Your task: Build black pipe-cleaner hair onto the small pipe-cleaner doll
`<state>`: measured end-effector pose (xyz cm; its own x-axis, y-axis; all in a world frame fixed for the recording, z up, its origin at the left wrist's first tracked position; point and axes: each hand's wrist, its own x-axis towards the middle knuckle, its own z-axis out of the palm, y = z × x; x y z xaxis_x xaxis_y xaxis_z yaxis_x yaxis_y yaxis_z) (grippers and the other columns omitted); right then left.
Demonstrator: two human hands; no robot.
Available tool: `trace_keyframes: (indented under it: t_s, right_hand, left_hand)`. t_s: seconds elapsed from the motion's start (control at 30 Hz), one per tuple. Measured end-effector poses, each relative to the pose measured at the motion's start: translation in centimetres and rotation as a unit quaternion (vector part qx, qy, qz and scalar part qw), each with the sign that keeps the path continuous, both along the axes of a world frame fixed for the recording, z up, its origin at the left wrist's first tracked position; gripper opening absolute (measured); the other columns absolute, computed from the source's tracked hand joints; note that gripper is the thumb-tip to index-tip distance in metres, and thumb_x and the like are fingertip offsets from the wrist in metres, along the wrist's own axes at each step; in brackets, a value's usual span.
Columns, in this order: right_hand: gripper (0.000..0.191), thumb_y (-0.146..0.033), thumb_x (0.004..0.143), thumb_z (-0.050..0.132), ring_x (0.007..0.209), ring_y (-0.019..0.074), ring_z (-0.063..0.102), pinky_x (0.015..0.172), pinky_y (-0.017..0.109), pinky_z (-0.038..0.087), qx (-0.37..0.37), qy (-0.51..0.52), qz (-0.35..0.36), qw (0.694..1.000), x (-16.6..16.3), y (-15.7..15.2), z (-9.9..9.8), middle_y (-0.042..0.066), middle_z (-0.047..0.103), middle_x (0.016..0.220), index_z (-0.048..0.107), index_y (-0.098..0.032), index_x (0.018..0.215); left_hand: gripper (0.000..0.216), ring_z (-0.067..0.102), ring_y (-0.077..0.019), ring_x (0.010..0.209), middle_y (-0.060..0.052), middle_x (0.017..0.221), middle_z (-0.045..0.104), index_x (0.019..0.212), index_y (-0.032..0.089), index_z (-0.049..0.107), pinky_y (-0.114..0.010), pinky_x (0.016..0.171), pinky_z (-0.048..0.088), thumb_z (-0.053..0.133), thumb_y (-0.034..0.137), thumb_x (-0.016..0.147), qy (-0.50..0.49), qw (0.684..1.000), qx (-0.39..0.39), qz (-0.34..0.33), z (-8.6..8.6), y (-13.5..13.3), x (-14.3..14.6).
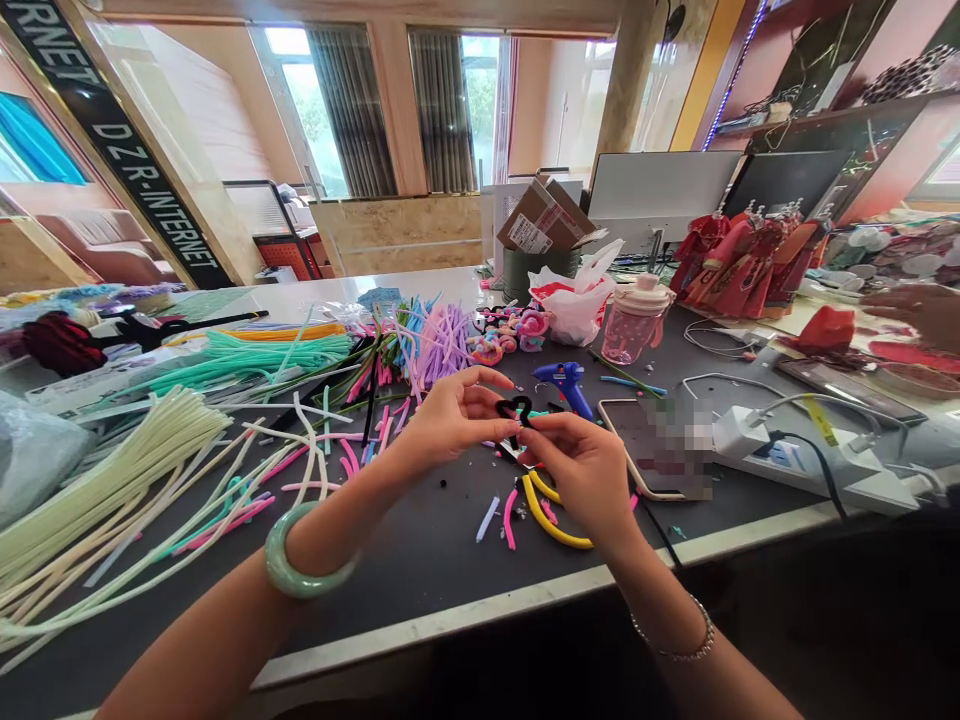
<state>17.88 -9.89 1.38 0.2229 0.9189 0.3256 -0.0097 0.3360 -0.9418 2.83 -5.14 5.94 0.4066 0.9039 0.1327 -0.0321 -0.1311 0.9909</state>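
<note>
Both hands meet over the dark tabletop (420,560) and pinch a short black pipe cleaner (516,407) bent into a loop. My left hand (450,415), with a green bangle on its wrist, grips the left end with thumb and fingers. My right hand (581,465) pinches the right end. Just below the right hand lie yellow-handled pliers (551,520). Short cut pieces of pink, white and blue pipe cleaner (499,515) lie scattered under the hands.
Long pale, green, pink and purple pipe cleaners (150,470) spread across the left. A blue glue gun (564,382), a phone (660,450), a power strip (795,450), a pink bottle (634,320) and red dolls (742,255) sit behind and right. Another person's hand (915,310) shows far right.
</note>
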Motion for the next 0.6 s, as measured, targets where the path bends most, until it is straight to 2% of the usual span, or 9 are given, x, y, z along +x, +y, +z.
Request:
trace_keyframes:
  t_s: [0.1,0.27,0.43,0.6]
  right_hand:
    - [0.029,-0.043,0.064,0.078,0.050,0.0179,0.068,0.049,0.028,0.057,-0.005,0.067,-0.035,0.997,-0.1,-0.2,0.2,0.002,0.072,0.062,0.068,-0.018,0.073]
    - [0.021,-0.035,0.066,0.077,0.051,0.0161,0.068,0.052,0.027,0.057,0.003,0.078,-0.055,0.995,-0.2,-0.6,0.1,0.000,0.071,0.061,0.068,-0.019,0.076]
    - [0.010,-0.029,0.067,0.074,0.055,0.0152,0.068,0.054,0.026,0.058,0.020,0.068,-0.088,0.994,-0.4,-1.0,-0.2,-0.001,0.071,0.063,0.069,-0.020,0.071]
    - [0.008,-0.028,0.072,0.071,0.062,0.0160,0.069,0.063,0.028,0.059,0.029,0.029,-0.099,0.994,-0.7,-1.1,-1.1,0.001,0.073,0.070,0.070,-0.021,0.075]
  left_hand:
    - [0.043,0.066,-0.0137,0.068,-0.001,0.075,0.070,0.084,0.018,0.057,-0.024,0.064,0.052,0.086,0.020,0.052,-0.081,0.996,-0.022,0.038,-1.2,-0.5,1.3]
    - [0.036,0.061,-0.0103,0.061,0.001,0.069,0.067,0.077,0.016,0.059,-0.022,0.059,0.048,0.085,0.027,0.055,-0.142,0.985,-0.047,0.082,-3.1,-1.4,2.8]
    - [0.031,0.057,-0.0084,0.058,0.001,0.068,0.065,0.071,0.016,0.062,-0.022,0.056,0.047,0.084,0.032,0.056,-0.165,0.976,-0.084,0.114,-3.5,-2.3,3.5]
    - [0.030,0.056,-0.0089,0.056,0.002,0.066,0.063,0.072,0.017,0.061,-0.022,0.053,0.048,0.082,0.033,0.058,-0.157,0.975,-0.067,0.140,-3.6,-2.8,3.9]
